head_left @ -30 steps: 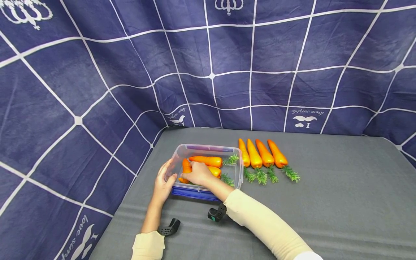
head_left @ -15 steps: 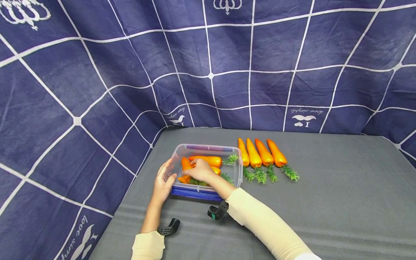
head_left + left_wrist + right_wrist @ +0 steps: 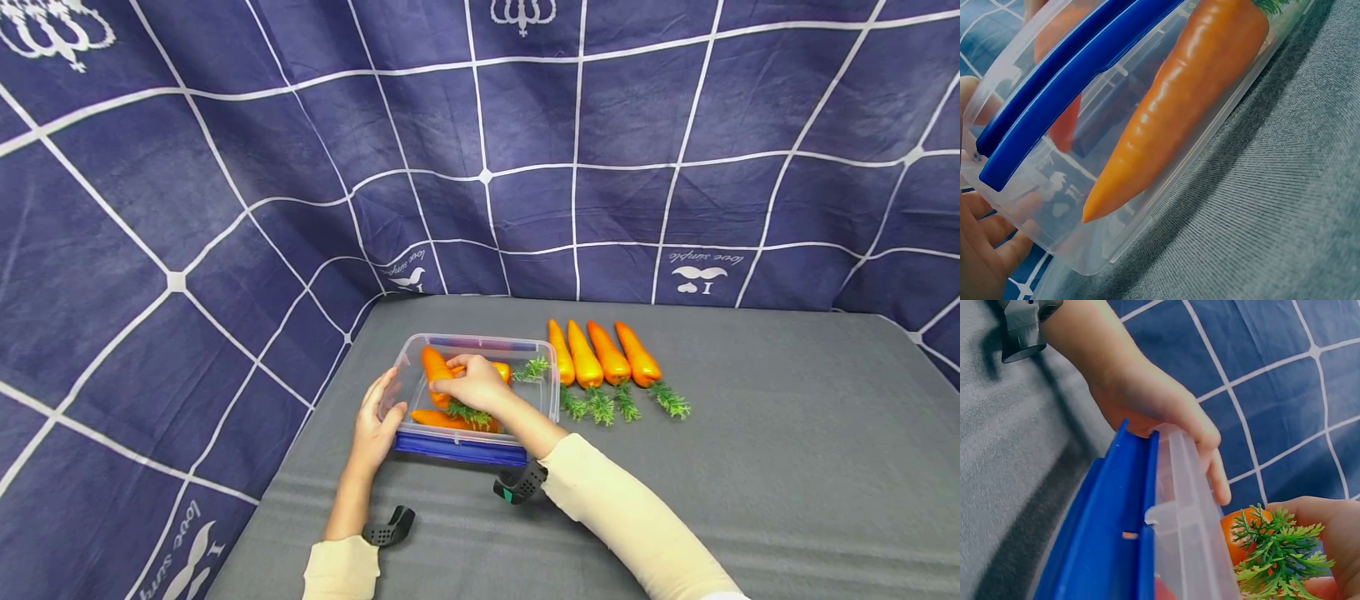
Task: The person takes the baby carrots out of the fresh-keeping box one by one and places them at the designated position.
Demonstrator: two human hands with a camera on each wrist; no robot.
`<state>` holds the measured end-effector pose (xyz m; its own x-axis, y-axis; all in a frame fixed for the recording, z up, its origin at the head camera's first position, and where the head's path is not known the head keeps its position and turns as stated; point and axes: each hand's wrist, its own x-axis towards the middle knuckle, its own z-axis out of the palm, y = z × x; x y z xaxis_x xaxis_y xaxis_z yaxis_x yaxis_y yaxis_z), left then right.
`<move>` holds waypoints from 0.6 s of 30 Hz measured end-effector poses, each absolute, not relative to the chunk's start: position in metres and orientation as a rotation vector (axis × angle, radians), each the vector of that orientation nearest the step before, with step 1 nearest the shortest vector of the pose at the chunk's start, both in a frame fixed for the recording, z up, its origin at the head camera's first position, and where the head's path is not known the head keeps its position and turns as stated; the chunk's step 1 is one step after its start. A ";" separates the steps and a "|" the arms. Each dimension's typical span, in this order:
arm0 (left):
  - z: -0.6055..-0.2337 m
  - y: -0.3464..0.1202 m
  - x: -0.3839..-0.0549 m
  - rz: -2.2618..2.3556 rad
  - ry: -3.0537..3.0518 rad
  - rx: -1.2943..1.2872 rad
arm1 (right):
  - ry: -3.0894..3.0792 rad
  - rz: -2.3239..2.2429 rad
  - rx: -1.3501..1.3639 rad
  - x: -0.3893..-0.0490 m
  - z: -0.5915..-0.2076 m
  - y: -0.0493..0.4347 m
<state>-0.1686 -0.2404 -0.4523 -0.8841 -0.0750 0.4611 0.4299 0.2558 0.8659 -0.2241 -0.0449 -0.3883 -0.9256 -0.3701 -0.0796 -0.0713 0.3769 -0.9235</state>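
Note:
A clear plastic storage box with blue side latches stands on the grey cloth. My left hand holds its left end, thumb at the rim and fingers along the outer wall. Inside the box, my right hand pinches a carrot, tilted with its tip away from me. Its green top hangs below the fingers in the right wrist view. A second carrot lies along the box's near wall. Another carrot lies at the back, partly hidden behind my right hand.
Right of the box, several carrots lie side by side on the grey cloth, tips away from me, green tops toward me. A blue curtain with white lines hangs behind and at left.
My right hand has lifted the carrot from the box's left part and moved slightly right and back with it, uncovering the carrot at the near wall. The left hand has stayed put.

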 end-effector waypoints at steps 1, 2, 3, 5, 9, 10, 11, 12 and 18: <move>-0.450 -0.240 -0.167 -1.661 -2.126 -0.321 | 2.355 -1.582 -0.398 -0.224 -0.388 -0.043; -0.448 -0.239 -0.166 -1.654 -2.129 -0.323 | 2.357 -1.590 -0.404 -0.224 -0.387 -0.041; -0.448 -0.239 -0.166 -1.653 -2.132 -0.318 | 2.359 -1.597 -0.408 -0.225 -0.387 -0.039; -0.452 -0.240 -0.168 -1.660 -2.132 -0.307 | 2.357 -1.618 -0.411 -0.225 -0.385 -0.034; -0.466 -0.246 -0.175 -1.674 -2.116 -0.293 | 2.357 -1.651 -0.409 -0.223 -0.381 -0.024; -0.469 -0.248 -0.176 -1.676 -2.112 -0.295 | 2.355 -1.659 -0.411 -0.223 -0.379 -0.021; -0.472 -0.249 -0.177 -1.677 -2.108 -0.300 | 2.357 -1.662 -0.415 -0.223 -0.378 -0.018; -0.473 -0.250 -0.178 -1.678 -2.104 -0.305 | 2.358 -1.667 -0.414 -0.222 -0.377 -0.015; -0.470 -0.248 -0.178 -1.685 -2.097 -0.315 | 2.324 -1.734 -0.393 -0.219 -0.370 0.004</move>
<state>-0.1776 -0.2479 -0.4704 -0.8819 -0.0895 0.4629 0.4327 0.2363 0.8700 -0.2188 0.0040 -0.3695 -0.9411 -0.3378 -0.0127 -0.0840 0.2699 -0.9592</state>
